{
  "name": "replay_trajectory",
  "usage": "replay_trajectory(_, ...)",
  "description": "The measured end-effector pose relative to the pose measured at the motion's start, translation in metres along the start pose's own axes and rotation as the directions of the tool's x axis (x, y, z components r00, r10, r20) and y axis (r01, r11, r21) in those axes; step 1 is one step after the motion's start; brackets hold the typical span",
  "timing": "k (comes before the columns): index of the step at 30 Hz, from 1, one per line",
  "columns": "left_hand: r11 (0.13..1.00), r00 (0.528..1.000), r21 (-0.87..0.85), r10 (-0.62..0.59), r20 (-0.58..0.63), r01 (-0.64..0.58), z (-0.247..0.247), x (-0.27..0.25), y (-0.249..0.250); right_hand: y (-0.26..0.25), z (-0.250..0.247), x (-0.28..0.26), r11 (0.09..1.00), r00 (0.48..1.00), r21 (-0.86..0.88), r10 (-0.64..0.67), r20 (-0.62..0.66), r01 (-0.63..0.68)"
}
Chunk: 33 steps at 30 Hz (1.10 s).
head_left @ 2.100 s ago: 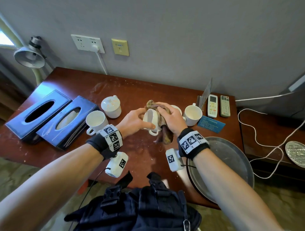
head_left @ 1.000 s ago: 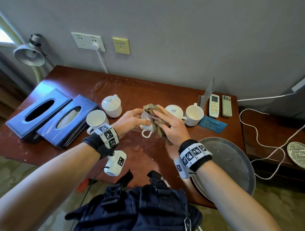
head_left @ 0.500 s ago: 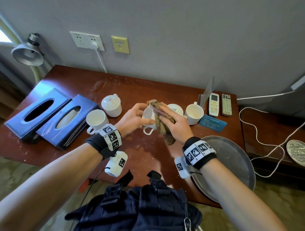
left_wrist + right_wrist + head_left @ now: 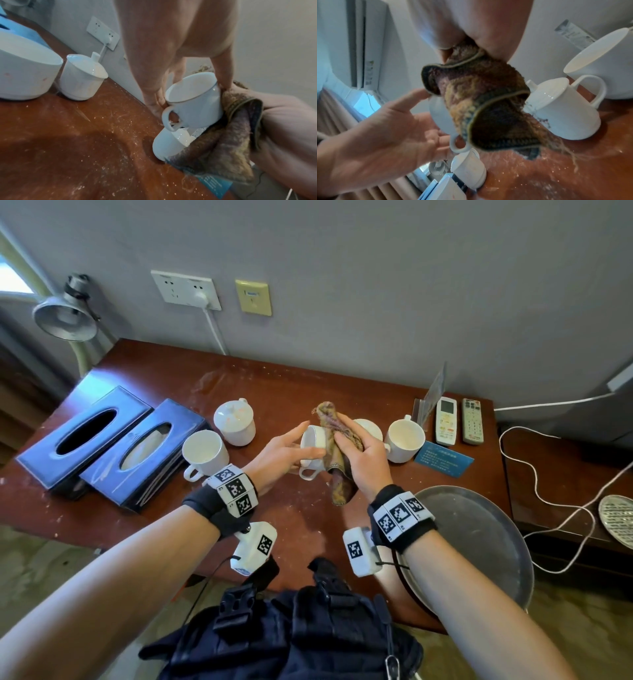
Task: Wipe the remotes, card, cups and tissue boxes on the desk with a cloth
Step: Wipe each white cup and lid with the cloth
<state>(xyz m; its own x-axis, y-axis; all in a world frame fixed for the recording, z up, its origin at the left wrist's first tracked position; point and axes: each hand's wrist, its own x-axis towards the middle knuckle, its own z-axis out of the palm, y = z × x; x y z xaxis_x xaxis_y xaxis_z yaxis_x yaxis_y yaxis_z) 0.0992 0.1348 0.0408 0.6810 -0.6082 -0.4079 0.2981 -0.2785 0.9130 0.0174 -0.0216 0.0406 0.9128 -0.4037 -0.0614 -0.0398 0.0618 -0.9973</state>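
Note:
My left hand [image 4: 310,440] grips a white cup [image 4: 313,446] by its rim, thumb and fingers on opposite sides, and holds it on its side above the desk [image 4: 291,515]. In the left wrist view the cup [image 4: 193,102] has its mouth toward me and its handle down. My right hand [image 4: 356,450] grips a brown cloth [image 4: 337,463] and presses it on the cup's base. The cloth [image 4: 481,101] hangs down and hides much of the cup [image 4: 440,116]. Two remotes [image 4: 447,421] and a blue card [image 4: 443,458] lie at the right, two blue tissue boxes [image 4: 84,433] at the left.
A lidded cup [image 4: 234,422] and an open cup [image 4: 204,453] stand left of my hands. Another lidded cup [image 4: 371,428] and an open cup [image 4: 404,440] stand right of them. A round metal tray [image 4: 479,542] overhangs the front right edge. A cable [image 4: 548,491] loops beyond it.
The cup has been turned in my left hand, from mouth toward me to mouth leftward with the handle down. My right hand has rubbed the cloth round to its base.

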Motion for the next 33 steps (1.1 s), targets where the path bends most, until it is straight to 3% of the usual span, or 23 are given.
replay_trajectory(3, 0.999, 0.998, 0.024, -0.019, -0.064, 0.021, 0.002, 0.0, -0.001, 0.005, -0.006, -0.003, 0.972, 0.991, -0.203, -0.099, 0.09, 0.116)
replay_trajectory(5, 0.997, 0.998, 0.079, -0.009, -0.069, 0.015, 0.0, -0.001, -0.001, 0.007, -0.016, -0.008, 0.878, 0.953, -0.391, -0.2, 0.227, 0.277)
replay_trajectory(7, 0.992, 0.998, 0.125, -0.01, -0.064, 0.018, -0.004, -0.003, -0.001, 0.008, -0.024, -0.012, 0.822, 0.919, -0.439, -0.236, 0.317, 0.362)
replay_trajectory(8, 0.988, 0.998, 0.151, -0.006, -0.054, 0.014, -0.004, -0.004, -0.001, 0.008, -0.026, -0.012, 0.844, 0.927, -0.42, -0.216, 0.306, 0.335)
replay_trajectory(11, 0.963, 0.999, 0.266, 0.035, -0.017, -0.029, -0.001, -0.005, -0.002, 0.0, -0.025, -0.005, 0.957, 0.99, -0.283, -0.018, 0.136, 0.056)
replay_trajectory(13, 0.948, 0.998, 0.315, 0.063, -0.018, -0.054, 0.003, -0.006, -0.001, -0.004, -0.023, -0.001, 0.974, 0.995, -0.228, 0.031, 0.098, -0.008)
replay_trajectory(18, 0.965, 0.996, 0.254, 0.076, -0.047, -0.062, 0.0, -0.002, -0.003, 0.001, -0.027, -0.013, 0.884, 0.948, -0.385, -0.168, 0.272, 0.267)
replay_trajectory(19, 0.965, 0.996, 0.256, 0.08, -0.049, -0.065, 0.0, -0.002, -0.003, 0.003, -0.028, -0.014, 0.886, 0.947, -0.381, -0.166, 0.274, 0.265)
replay_trajectory(23, 0.942, 0.992, 0.321, 0.118, -0.033, -0.101, 0.003, -0.004, -0.006, 0.011, -0.032, -0.003, 0.964, 0.997, -0.267, 0.018, 0.069, 0.001)
replay_trajectory(25, 0.937, 0.991, 0.329, 0.133, -0.022, -0.118, 0.004, -0.005, -0.009, 0.012, -0.033, 0.0, 0.973, 0.999, -0.227, 0.041, 0.031, -0.033)
replay_trajectory(28, 0.932, 0.989, 0.338, 0.144, -0.027, -0.127, 0.004, -0.004, -0.009, 0.009, -0.032, -0.007, 0.963, 0.998, -0.268, -0.008, 0.056, 0.023)
replay_trajectory(31, 0.939, 0.991, 0.325, 0.129, -0.035, -0.111, 0.004, 0.0, -0.008, 0.005, -0.026, -0.016, 0.902, 0.973, -0.38, -0.147, 0.177, 0.206)
replay_trajectory(33, 0.939, 0.991, 0.33, 0.123, -0.058, -0.098, 0.004, 0.0, -0.007, 0.008, -0.025, -0.014, 0.899, 0.976, -0.393, -0.139, 0.167, 0.195)
